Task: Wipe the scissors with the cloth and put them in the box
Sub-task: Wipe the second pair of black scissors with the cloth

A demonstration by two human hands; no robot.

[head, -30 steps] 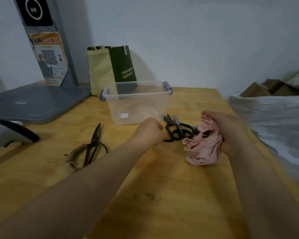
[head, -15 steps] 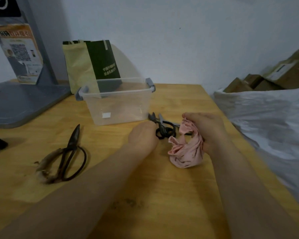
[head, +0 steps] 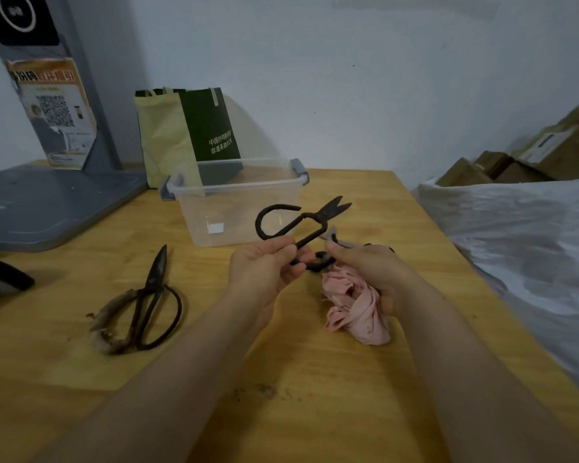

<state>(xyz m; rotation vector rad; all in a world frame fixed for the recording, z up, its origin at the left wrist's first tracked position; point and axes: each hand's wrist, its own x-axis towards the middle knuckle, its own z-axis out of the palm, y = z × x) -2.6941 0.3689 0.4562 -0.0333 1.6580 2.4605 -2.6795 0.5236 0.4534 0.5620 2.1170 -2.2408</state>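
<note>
Newly raised off tabletop [head: 315, 379]: black scissors [head: 301, 222], gripped in left hand [head: 264, 265]. One pink cloth [head: 355, 305] clenched in right hand [head: 371, 272]. One box [head: 234, 188], 12 o'clock, sticker [head: 215, 227] only. Three pairs counted.

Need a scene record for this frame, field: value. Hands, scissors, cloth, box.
left hand: holds black scissors by the handle, raised above the table, tips up-right
right hand: grips bunched pink cloth
box: clear, lidless, upright, no scissors inside
rusty pair: flat on table, left of the hands
third pair: on table, mostly hidden by the hands
boxed so far: none
</note>
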